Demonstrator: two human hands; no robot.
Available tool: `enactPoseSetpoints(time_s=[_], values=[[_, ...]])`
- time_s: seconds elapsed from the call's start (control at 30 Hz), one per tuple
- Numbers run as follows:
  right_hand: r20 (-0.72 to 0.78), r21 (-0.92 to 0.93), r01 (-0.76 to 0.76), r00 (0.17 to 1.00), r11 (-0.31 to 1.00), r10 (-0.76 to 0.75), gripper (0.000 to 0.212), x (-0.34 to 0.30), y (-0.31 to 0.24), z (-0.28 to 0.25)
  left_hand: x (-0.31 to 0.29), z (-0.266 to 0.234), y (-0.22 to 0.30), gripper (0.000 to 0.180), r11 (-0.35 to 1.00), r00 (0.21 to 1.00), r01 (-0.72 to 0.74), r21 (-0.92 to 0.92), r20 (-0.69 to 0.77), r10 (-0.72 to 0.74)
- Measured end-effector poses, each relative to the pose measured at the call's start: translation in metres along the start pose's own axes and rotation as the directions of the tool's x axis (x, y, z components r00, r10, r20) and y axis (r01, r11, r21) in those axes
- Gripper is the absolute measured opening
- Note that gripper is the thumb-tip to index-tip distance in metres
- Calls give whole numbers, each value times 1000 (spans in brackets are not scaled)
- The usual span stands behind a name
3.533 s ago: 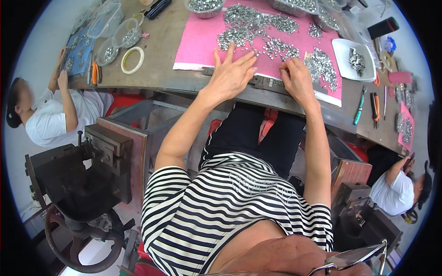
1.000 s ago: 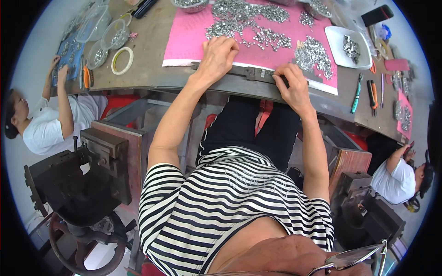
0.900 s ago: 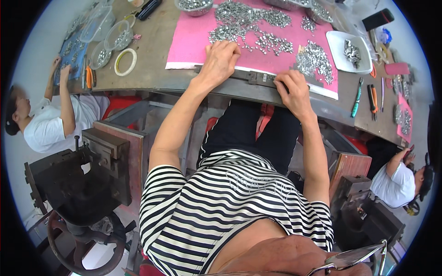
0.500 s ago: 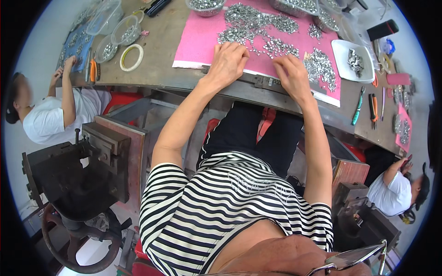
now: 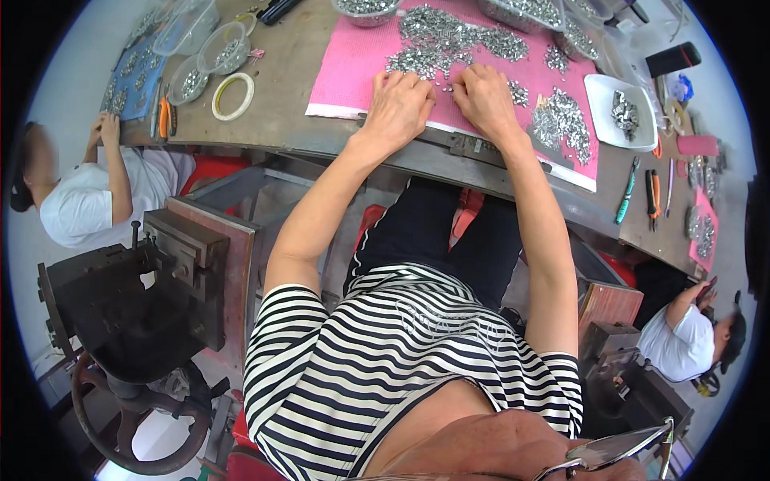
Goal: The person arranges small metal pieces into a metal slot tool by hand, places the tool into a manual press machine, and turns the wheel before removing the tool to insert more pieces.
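Both hands now closer together on pink mat (image 5: 353,76); left hand (image 5: 399,108) and right hand (image 5: 484,94) fingertips on small metal parts (image 5: 449,40), grip unclear. Pick singly, keep piles separate.

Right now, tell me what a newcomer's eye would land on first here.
First the pink mat at the top, strewn with small silvery metal parts. The left hand and right hand rest side by side on its near part, fingertips at the parts. Then the black press with a handwheel at lower left.
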State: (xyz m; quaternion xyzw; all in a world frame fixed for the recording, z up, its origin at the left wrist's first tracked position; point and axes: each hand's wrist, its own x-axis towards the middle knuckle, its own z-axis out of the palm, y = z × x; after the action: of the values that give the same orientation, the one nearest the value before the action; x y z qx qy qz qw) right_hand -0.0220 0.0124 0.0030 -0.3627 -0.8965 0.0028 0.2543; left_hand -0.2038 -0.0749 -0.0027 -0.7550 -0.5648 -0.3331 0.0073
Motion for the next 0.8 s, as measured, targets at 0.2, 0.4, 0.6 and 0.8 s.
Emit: enactPoseSetpoints(time_s=[0.2, 0.4, 0.6, 0.8], values=[[-27, 42, 8, 1000, 999, -7, 9, -6, 6, -14, 1, 0, 0, 7, 999, 999, -3, 42, 38, 1], [72, 191, -75, 995, 979, 62, 7, -45, 17, -49, 1, -1, 0, 7, 999, 999, -3, 54, 45, 0], [94, 252, -131, 989, 959, 111, 7, -51, 23, -55, 1, -2, 2, 6, 997, 998, -10, 80, 57, 5], [168, 327, -168, 979, 930, 117, 9, -53, 13, -56, 1, -3, 3, 6, 994, 997, -21, 106, 70, 13]])
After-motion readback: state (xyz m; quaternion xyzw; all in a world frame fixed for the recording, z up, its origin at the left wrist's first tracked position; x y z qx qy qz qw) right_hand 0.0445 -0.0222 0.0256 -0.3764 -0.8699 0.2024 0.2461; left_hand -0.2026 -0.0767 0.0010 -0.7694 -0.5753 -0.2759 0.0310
